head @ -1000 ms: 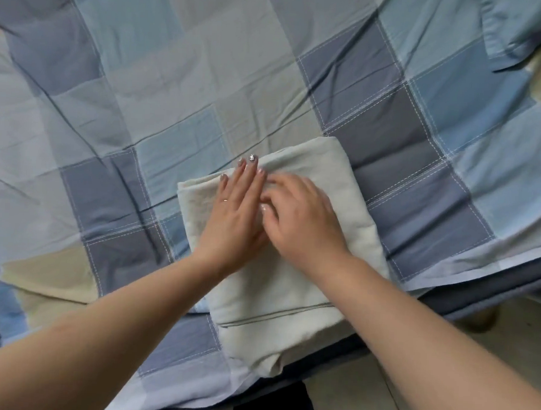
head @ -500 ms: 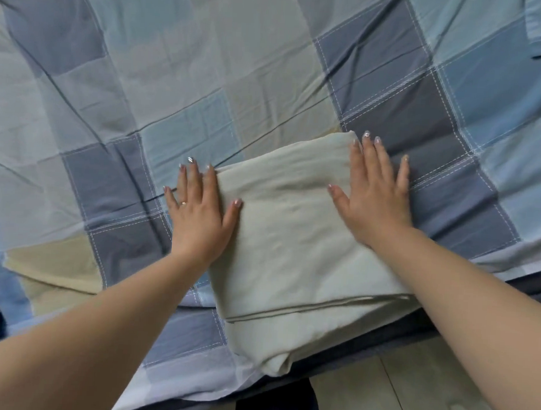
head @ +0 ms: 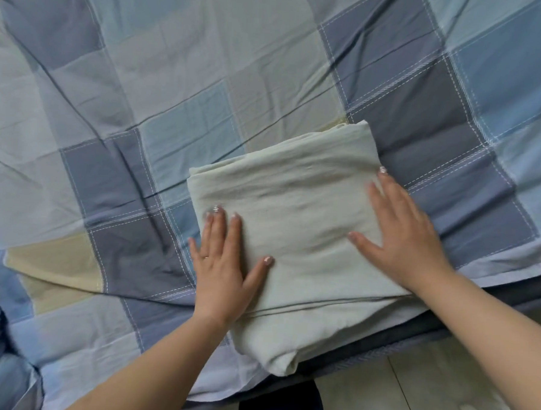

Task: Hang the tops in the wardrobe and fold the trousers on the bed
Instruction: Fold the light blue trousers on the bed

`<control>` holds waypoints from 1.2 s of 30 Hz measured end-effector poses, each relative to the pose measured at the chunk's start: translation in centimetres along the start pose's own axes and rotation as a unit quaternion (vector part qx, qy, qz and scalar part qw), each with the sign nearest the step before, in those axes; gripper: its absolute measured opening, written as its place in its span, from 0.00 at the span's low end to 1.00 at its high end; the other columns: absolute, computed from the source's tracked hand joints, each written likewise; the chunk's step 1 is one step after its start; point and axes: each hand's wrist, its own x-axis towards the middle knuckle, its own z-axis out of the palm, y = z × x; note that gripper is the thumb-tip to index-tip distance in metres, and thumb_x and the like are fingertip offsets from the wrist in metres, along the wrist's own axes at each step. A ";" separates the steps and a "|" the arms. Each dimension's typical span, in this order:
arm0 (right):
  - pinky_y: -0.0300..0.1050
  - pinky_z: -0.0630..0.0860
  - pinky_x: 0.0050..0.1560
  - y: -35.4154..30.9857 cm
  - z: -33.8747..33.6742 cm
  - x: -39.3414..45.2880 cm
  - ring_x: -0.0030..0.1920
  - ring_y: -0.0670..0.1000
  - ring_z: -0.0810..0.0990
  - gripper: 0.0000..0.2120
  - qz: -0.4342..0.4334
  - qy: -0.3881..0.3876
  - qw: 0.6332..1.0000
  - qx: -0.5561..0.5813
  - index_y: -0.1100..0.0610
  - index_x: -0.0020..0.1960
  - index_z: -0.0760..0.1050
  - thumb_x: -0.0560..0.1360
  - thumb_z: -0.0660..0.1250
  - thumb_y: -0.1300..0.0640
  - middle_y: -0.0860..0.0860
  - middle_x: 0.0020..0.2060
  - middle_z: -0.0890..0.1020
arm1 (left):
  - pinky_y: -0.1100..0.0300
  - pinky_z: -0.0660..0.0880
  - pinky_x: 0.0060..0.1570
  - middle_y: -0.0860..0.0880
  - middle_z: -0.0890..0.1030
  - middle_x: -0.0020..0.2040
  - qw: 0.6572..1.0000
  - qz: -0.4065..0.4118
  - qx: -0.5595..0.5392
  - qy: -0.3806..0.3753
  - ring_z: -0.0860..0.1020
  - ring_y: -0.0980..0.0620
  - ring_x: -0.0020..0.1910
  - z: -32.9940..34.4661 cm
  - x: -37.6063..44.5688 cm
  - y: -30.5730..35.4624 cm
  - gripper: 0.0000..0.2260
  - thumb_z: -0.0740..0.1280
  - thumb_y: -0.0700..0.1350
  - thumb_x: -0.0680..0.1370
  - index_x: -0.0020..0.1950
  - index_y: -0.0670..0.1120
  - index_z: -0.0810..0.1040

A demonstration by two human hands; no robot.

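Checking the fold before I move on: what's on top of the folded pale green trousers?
Both hands, left hand and right hand, press flat on the folded pale green trousers. Cloth beneath the palms is hidden.

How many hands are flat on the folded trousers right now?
2: left hand on the left edge of the folded trousers, right hand on their right side.
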 end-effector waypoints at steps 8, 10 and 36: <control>0.39 0.78 0.48 0.2 -1.4 2.1 0.45 0.43 0.81 0.13 0.291 -0.015 0.810 0.508 0.54 0.58 0.78 0.74 0.70 0.53 0.50 0.51 0.83 | 0.54 0.76 0.56 0.48 0.79 0.61 0.842 -0.329 -0.426 0.034 0.79 0.53 0.56 -0.6 0.1 -2.1 0.19 0.72 0.53 0.73 0.62 0.49 0.75; 0.46 0.79 0.50 0.4 -1.9 2.6 0.45 0.50 0.82 0.14 0.310 -0.060 0.785 0.533 0.58 0.56 0.79 0.73 0.70 0.53 0.52 0.48 0.84 | 0.53 0.78 0.50 0.49 0.83 0.53 0.818 -0.346 -0.459 -0.027 0.81 0.51 0.51 -1.0 0.6 -2.8 0.16 0.72 0.55 0.73 0.54 0.47 0.77; 0.40 0.80 0.34 -20.3 -17.3 -24.6 0.41 0.50 0.85 0.18 0.336 0.094 0.581 0.735 0.59 0.52 0.79 0.65 0.70 0.53 0.54 0.43 0.86 | 0.59 0.79 0.39 0.45 0.84 0.51 0.868 -0.031 -0.451 -0.204 0.84 0.51 0.46 -27.9 -9.0 0.8 0.16 0.71 0.50 0.74 0.58 0.45 0.76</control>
